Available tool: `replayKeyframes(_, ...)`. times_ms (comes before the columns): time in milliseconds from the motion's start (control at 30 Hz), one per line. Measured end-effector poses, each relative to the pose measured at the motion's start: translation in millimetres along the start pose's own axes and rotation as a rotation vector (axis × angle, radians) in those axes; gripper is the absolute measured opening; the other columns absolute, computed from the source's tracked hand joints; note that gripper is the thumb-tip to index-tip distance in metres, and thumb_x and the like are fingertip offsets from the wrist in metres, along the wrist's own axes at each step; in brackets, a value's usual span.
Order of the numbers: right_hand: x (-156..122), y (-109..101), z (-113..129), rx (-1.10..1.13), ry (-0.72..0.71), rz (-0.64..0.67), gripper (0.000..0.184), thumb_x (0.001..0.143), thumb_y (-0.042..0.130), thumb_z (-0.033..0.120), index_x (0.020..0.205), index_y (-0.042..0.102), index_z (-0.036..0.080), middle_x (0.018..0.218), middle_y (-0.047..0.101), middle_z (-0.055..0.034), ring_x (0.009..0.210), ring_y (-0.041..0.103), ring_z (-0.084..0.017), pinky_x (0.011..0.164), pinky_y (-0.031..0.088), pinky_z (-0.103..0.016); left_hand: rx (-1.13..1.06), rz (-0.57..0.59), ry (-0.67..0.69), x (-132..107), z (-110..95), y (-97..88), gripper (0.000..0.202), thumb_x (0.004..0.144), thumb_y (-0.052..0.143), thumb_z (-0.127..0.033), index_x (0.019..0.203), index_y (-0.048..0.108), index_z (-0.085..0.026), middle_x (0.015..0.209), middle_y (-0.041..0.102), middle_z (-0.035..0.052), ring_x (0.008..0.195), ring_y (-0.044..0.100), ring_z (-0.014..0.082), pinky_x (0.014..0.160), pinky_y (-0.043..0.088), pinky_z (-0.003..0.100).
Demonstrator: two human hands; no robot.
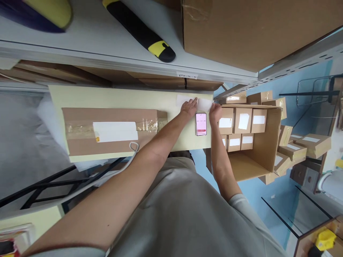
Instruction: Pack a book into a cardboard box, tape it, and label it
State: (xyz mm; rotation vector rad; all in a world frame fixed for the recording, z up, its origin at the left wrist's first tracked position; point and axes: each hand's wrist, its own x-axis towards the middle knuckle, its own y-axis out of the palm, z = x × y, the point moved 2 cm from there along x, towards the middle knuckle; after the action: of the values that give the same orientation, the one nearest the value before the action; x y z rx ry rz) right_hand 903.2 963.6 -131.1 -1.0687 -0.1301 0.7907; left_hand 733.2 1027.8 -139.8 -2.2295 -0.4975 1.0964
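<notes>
Two white paper pieces, a left sheet (182, 99) and a right sheet (204, 104), lie side by side on the pale yellow tabletop (120, 98). My left hand (189, 107) rests flat where they meet, with its fingers stretched out over the paper. At the far edge of the right sheet, my right hand (215, 112) is closed in a pinch on its corner. Just below the sheets, between my forearms, lies a phone (201, 125) with a running timer on a pink screen. Left of my arm sits a long taped cardboard box (112, 148) with a white label (115, 131).
An open carton (268, 142) at right holds several small labelled boxes, with more boxes (292, 151) piled beyond. A grey shelf (107, 60) crosses above the table, bearing a black-and-yellow handled tool (142, 30) and a big carton (241, 35). A white cable (125, 166) hangs by the box.
</notes>
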Motion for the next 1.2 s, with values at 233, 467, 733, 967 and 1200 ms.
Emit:
replayKeyframes(233, 9, 2, 3, 0.017, -0.015, -0.013, 0.027, 0.116, 0.058, 0.031, 0.109, 0.079, 0.016, 0.111, 0.086, -0.0191, 0.104, 0.08, -0.03, 0.095, 0.059, -0.037, -0.029, -0.02, 0.036, 2, 5, 6.3, 0.095, 0.097, 0.052, -0.018, 0.188, 0.027, -0.018, 0.196, 0.024, 0.0103, 0.184, 0.014, 0.0381, 0.15, 0.015, 0.063)
replayKeyframes(467, 8, 3, 13, -0.06, -0.04, 0.037, 0.025, 0.117, 0.057, 0.028, 0.112, 0.079, 0.016, 0.116, 0.086, -0.0188, 0.109, 0.081, -0.03, 0.102, 0.059, -0.039, 0.038, 0.018, 0.007, 3, 6, 6.2, 0.085, 0.102, 0.042, -0.014, 0.186, 0.033, -0.011, 0.198, 0.017, 0.0116, 0.185, 0.012, 0.0348, 0.15, 0.017, 0.056)
replayKeyframes(733, -14, -39, -10, -0.061, 0.075, -0.117, 0.026, 0.117, 0.057, 0.033, 0.114, 0.079, 0.018, 0.11, 0.086, -0.0166, 0.101, 0.082, -0.033, 0.09, 0.06, -0.04, 0.01, 0.043, 0.006, 1, 6, 5.3, 0.091, 0.096, 0.053, -0.009, 0.186, 0.035, -0.014, 0.198, 0.013, 0.0136, 0.185, 0.011, 0.0358, 0.145, 0.03, 0.06)
replayKeyframes(967, -58, -66, 12, 0.066, -0.013, -0.238, 0.047, 0.121, 0.046, 0.051, 0.116, 0.079, 0.018, 0.113, 0.085, -0.0183, 0.107, 0.083, -0.033, 0.091, 0.063, -0.041, -0.15, -0.075, -0.01, -1, 7, -19.3, 0.07, 0.097, 0.065, -0.014, 0.166, 0.064, -0.017, 0.197, 0.025, 0.0098, 0.183, 0.021, 0.0331, 0.147, 0.028, 0.053)
replayKeyframes(1200, -130, -72, 54, 0.148, -0.275, -0.276, 0.053, 0.122, 0.039, 0.057, 0.123, 0.08, 0.022, 0.127, 0.083, -0.016, 0.115, 0.081, -0.03, 0.106, 0.065, -0.048, -0.585, -0.311, -0.078, -94, -17, -50.3, 0.064, 0.124, 0.035, -0.053, 0.179, 0.048, -0.023, 0.187, 0.047, 0.0111, 0.174, 0.045, 0.0288, 0.137, 0.046, 0.041)
